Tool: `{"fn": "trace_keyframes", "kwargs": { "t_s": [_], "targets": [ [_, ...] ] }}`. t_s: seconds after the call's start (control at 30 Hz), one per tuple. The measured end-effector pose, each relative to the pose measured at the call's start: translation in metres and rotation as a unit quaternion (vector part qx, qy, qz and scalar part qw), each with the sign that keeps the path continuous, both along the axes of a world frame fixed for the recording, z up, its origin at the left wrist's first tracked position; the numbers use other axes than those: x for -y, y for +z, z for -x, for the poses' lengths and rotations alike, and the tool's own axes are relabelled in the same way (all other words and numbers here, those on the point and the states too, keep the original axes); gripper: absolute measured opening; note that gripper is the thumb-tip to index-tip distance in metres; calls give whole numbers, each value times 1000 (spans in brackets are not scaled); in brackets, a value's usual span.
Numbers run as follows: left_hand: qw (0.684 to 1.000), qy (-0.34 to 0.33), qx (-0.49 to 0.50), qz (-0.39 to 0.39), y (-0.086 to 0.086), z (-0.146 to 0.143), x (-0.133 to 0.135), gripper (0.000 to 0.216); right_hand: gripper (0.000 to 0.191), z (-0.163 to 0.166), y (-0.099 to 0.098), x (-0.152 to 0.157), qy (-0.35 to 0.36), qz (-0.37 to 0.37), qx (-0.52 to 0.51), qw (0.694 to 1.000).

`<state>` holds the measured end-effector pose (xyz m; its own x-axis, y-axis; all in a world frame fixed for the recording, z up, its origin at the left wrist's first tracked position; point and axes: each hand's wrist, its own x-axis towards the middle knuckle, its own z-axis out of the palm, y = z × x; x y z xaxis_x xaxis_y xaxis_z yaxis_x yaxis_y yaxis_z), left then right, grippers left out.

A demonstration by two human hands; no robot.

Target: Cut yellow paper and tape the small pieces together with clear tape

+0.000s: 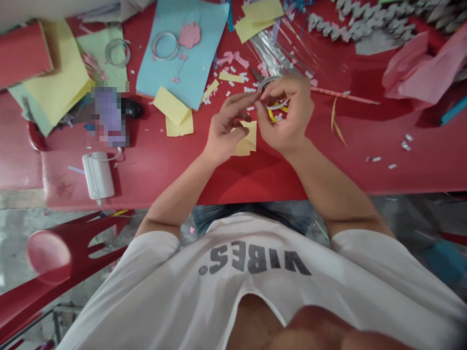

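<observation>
Your red table (pixel 368 165) fills most of the view. Toward its far edge lies a pale blue card sheet (pixel 175 58), with a clear ring (pixel 165 45) and a pink paper cutout (pixel 189 35) on it. At the table's near edge sits a white plastic box (pixel 98 175) with a cord. Mid-table, your left hand (pixel 224 131) and right hand (pixel 288 114) work close together. Your right fingers (pixel 279 87) curl narrowly, holding a small loop of white and yellow paper strip (pixel 275 109). Your left fingers (pixel 241 104) reach up beside it; you cannot tell whether they grip it. A silver ring (pixel 268 82) shows just behind your right fingers, and a yellow paper square (pixel 248 141) lies under your left hand.
</observation>
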<state>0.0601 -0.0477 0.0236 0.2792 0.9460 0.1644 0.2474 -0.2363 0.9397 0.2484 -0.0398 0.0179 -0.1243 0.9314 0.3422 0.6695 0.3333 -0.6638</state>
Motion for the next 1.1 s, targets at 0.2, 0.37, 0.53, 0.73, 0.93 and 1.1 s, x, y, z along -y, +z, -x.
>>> {"fn": "trace_keyframes", "kwargs": {
  "t_s": [0.2, 0.37, 0.53, 0.73, 0.93, 1.1],
  "targets": [
    [998, 5, 4, -68, -5, 0, -2, 56, 25, 2, -14, -7, 9, -60, -91, 994],
    [994, -33, 79, -70, -21, -1, -10, 61, 40, 0, -32, -24, 32, -133, -178, 974],
    [990, -69, 122, 0, -23, -6, -7, 67, 41, 0, -31, -24, 26, -160, -191, 968],
    [982, -68, 169, 51, -18, -10, -5, 73, 37, 7, -31, -20, 7, -158, -174, 972],
    [976, -65, 190, 80, -9, -9, -2, 73, 29, 10, -17, -12, -33, -162, -156, 974],
    [976, -54, 190, 88, -4, -8, -2, 70, 18, 8, -5, -9, -10, -222, -113, 968]
  ]
}}
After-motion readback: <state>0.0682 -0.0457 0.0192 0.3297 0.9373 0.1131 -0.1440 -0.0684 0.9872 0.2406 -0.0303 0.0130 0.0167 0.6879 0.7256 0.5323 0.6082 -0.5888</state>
